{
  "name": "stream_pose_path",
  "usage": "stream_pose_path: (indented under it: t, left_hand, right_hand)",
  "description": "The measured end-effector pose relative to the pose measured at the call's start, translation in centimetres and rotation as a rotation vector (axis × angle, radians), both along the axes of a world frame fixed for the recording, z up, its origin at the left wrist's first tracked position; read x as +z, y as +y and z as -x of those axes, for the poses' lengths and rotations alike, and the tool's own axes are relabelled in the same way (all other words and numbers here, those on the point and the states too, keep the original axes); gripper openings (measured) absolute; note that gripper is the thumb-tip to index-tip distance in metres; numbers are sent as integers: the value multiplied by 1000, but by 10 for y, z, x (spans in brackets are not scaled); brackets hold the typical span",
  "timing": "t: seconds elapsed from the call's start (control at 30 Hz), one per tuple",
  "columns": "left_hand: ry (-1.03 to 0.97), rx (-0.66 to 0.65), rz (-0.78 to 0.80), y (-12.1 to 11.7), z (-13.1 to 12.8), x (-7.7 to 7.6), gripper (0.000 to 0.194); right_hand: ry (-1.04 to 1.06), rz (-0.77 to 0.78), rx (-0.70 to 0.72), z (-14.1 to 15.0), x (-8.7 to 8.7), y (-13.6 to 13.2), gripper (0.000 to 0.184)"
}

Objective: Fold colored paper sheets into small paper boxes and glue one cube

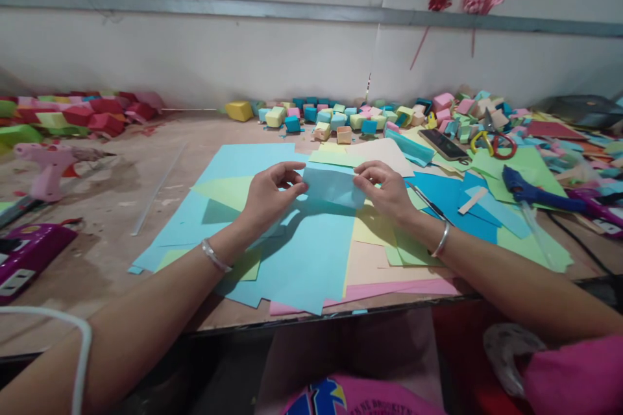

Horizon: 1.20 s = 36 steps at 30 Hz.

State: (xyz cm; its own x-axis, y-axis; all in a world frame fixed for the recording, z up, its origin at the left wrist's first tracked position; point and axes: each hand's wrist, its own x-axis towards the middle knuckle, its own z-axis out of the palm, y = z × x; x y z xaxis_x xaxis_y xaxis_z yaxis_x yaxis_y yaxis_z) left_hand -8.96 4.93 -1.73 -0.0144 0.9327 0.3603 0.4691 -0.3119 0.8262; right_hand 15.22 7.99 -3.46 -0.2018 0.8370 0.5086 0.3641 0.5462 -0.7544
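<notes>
A small light blue piece of paper (333, 187) is stretched between my two hands, raised over the table. My left hand (276, 189) pinches its left end between thumb and fingers. At the right end, my right hand (382, 189) grips it the same way. Beneath them lie large light blue sheets (311, 259), with light green paper (226, 191) on the left part. A darker blue sheet (438, 188) and yellow and green pieces lie beside my right hand, along with a slim metal-looking tool (428, 201) whose kind I cannot make out.
Small folded paper boxes (335, 120) line the wall. Scissors (492, 142), a phone (442, 144) and a blue glue gun (540, 191) lie to the right. On the left are a pink glue gun (48, 168), a clear glue stick (158, 191) and a purple power strip (32, 256).
</notes>
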Motion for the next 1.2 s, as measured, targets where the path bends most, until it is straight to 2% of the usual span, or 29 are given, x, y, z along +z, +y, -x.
stream_pose_path:
  t: [0.07,0.1,0.2,0.3,0.47,0.53,0.57,0.63,0.73,0.8,0.87,0.93,1.03,1.1,1.2]
  left_hand:
    - [25,16,-60,-2,0,3,13]
    - [21,2,-86,-4,0,5,14]
    - [-10,-98,-75,-7,0,11,19]
    - [-68,-98,45,-8,-1,11,20]
    - [-421,-37,422,-2,-2,2,25]
    - [-489,35,461,1,-2,0,31]
    - [-545,61,462,2,-2,0,31]
    - [-718,45,484,3,-1,2,29]
    - [-995,-124,522,3,-1,7,32]
    - [-1031,-254,557,2,-2,7,38]
    - [-958,-301,625,0,-4,4,37]
    - [-877,-257,683,-1,-5,0,28]
    - [-849,-143,644,1,-2,-5,18]
    - [-842,-79,576,3,-1,-6,19]
    - [-838,-36,521,4,-1,-3,19]
  right_hand:
    - [24,-46,-15,0,4,-3,35]
    - [58,-12,-6,0,5,-4,36]
    - [219,236,45,2,7,-8,40]
    - [351,395,84,3,5,-9,40]
    - [368,467,157,4,6,-9,30]
    - [369,478,164,4,7,-11,31]
    - [372,475,165,4,7,-12,38]
    - [380,445,153,4,6,-11,49]
    - [428,358,59,3,1,-7,40]
    - [462,312,-8,3,-2,-4,37]
    - [410,289,13,3,-4,-4,37]
    - [267,249,127,2,-4,-6,37]
    - [41,46,255,1,-3,-13,43]
    - [-46,-133,233,0,-4,-16,42]
    - [-79,-340,149,0,-5,-18,31]
